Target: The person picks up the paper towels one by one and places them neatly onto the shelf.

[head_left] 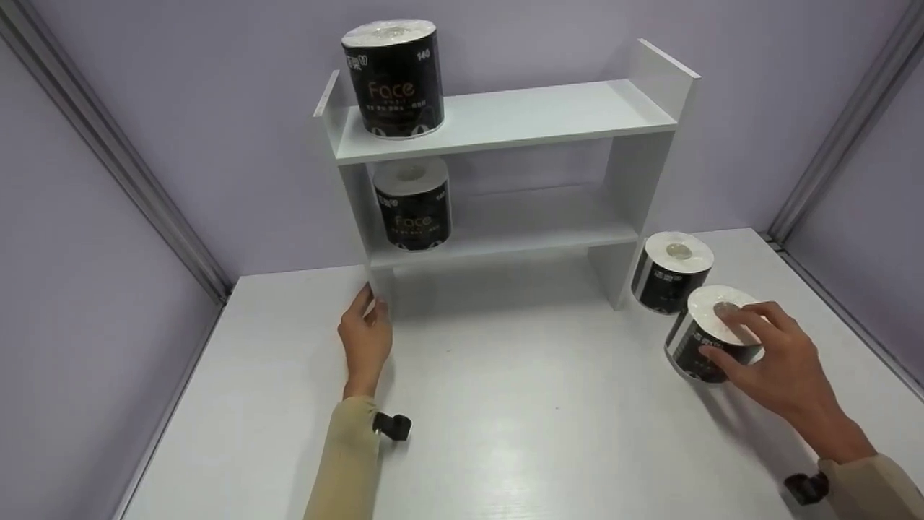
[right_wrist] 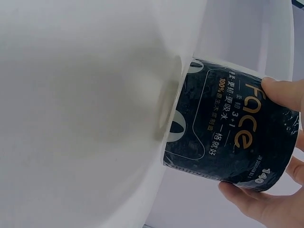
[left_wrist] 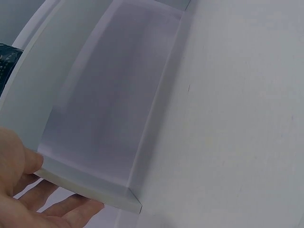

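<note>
the right hand (head_left: pixel 783 361) is partly closed, thumb on the near side of a black-wrapped paper roll (head_left: pixel 704 328) and fingers across its top and far side, gripping it by the upper part. this roll is near the right edge of the tabletop (head_left: pixel 505 419), a little tilted; whether its base fully touches down i cannot tell. just behind it, towards the far right corner, an upright second roll (head_left: pixel 668 278) stands beside the white shelf unit (head_left: pixel 534 119), which stands by the far edge. the left hand (head_left: pixel 365 341) pinches the foot of the unit's left upright, thumb on one face, fingers on the other. two more rolls stand upright at the unit's left end, an upper roll (head_left: pixel 397 83) on the top board and a lower roll (head_left: pixel 415 209) on the board beneath.
</note>
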A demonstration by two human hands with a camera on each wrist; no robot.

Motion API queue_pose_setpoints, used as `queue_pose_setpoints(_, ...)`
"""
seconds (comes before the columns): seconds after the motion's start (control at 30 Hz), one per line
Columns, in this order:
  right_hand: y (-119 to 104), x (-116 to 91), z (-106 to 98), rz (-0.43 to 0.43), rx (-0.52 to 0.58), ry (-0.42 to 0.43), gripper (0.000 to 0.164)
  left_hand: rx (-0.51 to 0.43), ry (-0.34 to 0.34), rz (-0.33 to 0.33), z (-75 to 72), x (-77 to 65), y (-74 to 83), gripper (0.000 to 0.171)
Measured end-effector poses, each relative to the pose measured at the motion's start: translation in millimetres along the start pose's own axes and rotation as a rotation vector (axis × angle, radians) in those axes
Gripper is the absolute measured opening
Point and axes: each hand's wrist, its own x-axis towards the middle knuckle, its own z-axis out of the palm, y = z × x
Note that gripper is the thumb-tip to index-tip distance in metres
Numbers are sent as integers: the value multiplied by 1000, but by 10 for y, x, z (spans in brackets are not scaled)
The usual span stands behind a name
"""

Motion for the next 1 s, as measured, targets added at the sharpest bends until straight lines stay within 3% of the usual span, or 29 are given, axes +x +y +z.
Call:
queue_pose_setpoints(0.33,-73,3,-39,-8,-9,-8,67,14,-8,-4,-24,-57,-23,47)
queue_pose_setpoints(0.5,-114,66,-56,5,-7,-12,65,2,-17,23,-25,-9,-14,48)
queue_pose_setpoints(1.0,-196,123,-93,5,6,-10,62,-1,-4,14,-18,19,-2,47)
